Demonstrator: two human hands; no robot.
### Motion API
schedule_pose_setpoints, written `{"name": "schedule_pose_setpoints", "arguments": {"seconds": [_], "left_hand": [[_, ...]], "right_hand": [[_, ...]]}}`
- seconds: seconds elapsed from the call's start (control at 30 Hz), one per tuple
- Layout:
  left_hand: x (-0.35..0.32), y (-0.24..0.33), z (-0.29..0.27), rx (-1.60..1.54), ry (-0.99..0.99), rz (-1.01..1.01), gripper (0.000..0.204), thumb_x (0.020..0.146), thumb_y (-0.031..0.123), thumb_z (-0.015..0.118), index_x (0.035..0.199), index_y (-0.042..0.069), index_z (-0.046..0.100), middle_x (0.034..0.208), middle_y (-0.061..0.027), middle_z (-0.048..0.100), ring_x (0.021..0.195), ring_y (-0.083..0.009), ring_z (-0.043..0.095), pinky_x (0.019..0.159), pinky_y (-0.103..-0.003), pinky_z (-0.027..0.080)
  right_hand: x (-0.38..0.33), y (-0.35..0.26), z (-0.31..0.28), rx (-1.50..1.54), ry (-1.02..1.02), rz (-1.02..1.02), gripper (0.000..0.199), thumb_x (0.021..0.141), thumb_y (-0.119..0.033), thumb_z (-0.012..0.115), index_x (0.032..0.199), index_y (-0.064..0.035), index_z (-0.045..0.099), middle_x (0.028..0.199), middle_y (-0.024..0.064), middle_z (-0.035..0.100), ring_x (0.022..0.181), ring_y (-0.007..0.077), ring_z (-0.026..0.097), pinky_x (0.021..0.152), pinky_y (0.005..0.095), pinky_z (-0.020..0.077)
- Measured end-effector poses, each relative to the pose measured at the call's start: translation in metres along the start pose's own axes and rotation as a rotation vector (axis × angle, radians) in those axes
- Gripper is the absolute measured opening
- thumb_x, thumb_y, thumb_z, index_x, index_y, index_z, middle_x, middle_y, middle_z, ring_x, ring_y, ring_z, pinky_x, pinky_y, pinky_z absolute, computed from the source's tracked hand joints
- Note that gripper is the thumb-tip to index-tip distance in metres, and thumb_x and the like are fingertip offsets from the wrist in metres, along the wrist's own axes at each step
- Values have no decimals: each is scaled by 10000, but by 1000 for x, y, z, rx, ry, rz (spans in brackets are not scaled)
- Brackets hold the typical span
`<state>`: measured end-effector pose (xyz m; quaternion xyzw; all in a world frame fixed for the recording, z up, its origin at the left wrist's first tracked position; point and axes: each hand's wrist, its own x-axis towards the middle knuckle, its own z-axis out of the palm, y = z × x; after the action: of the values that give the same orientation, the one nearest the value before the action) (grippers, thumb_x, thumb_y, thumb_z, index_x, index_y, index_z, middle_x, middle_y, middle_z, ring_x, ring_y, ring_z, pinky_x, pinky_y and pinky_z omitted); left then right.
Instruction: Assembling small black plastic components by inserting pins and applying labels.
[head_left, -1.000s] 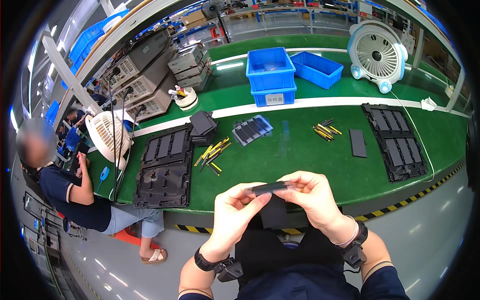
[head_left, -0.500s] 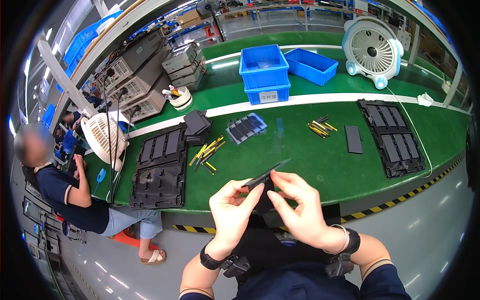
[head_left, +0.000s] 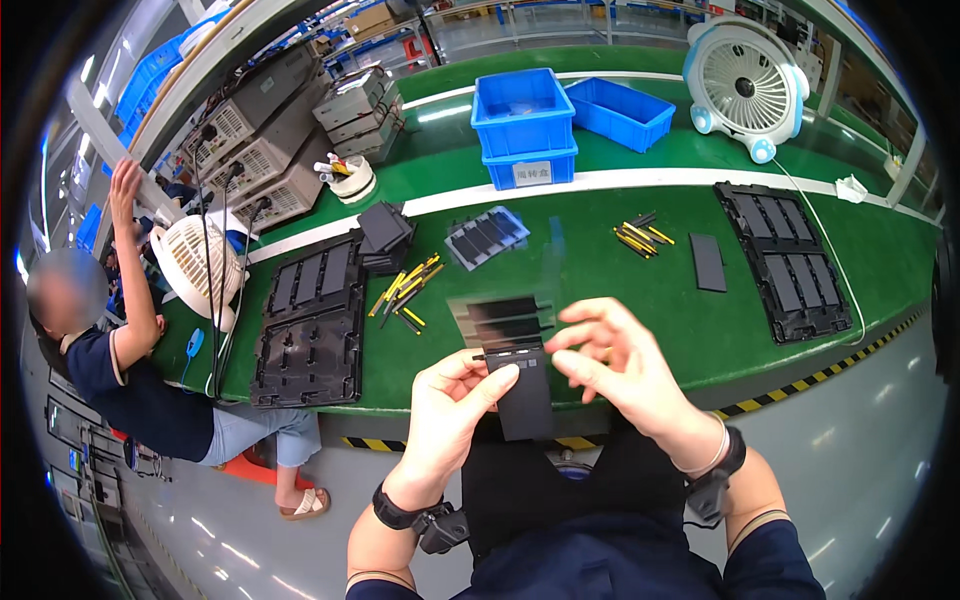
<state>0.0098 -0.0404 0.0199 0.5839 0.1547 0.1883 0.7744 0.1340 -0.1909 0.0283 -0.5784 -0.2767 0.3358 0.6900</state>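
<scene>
My left hand (head_left: 450, 405) pinches a flat black slab (head_left: 526, 405), shaped like a battery pack, between thumb and fingers. Beyond its upper end stands a clear film sheet (head_left: 503, 318) with black strips across it; whether the two are joined I cannot tell. Just right of them, my right hand (head_left: 620, 365) is open, with fingers apart and nothing visible in it. A similar film sheet with black strips (head_left: 487, 238) lies on the green table ahead. Yellow-and-black strips (head_left: 405, 290) are scattered to the left, and another small pile of strips (head_left: 643, 236) lies to the right.
Black trays holding dark slabs stand left (head_left: 308, 325) and right (head_left: 785, 260). A stack of slabs (head_left: 384, 235) and a single slab (head_left: 707, 263) lie on the table (head_left: 600, 290). Farther back are blue bins (head_left: 525, 125) and a fan (head_left: 745, 90). A co-worker (head_left: 140, 350) sits left.
The slab and film have turned from nearly edge-on to face me. My right hand has let go and moved right. The co-worker has raised an arm.
</scene>
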Motion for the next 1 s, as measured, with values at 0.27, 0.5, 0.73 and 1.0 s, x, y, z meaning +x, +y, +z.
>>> {"name": "schedule_pose_setpoints", "arguments": {"seconds": [0.27,0.5,0.73,1.0], "left_hand": [[-7,-11,13,-64,54,65,278,794,-45,668,1062,-27,598,947,-97,651,840,-128,626,786,-262,528],[-11,-13,19,80,58,242,334,795,-73,645,1121,-35,582,958,-119,651,871,-141,625,764,-255,534],[-7,-18,26,402,175,471,337,775,-82,653,1097,18,645,851,-65,644,773,-113,619,669,-224,523],[-2,-22,29,620,189,659,365,737,-81,680,1085,28,657,788,-80,644,671,-102,604,619,-218,497]], "right_hand": [[9,19,-3,277,-86,10,146,865,-102,616,977,-8,622,834,10,625,641,52,556,576,194,476],[15,11,1,284,-6,25,192,914,-202,575,876,-14,587,675,42,581,499,89,540,455,213,441],[0,10,16,-441,324,-708,206,701,-73,769,766,-47,575,706,27,511,572,85,486,486,216,395],[2,5,19,-157,159,-380,104,761,-22,701,860,-7,673,844,53,610,737,101,589,613,213,469]]}}
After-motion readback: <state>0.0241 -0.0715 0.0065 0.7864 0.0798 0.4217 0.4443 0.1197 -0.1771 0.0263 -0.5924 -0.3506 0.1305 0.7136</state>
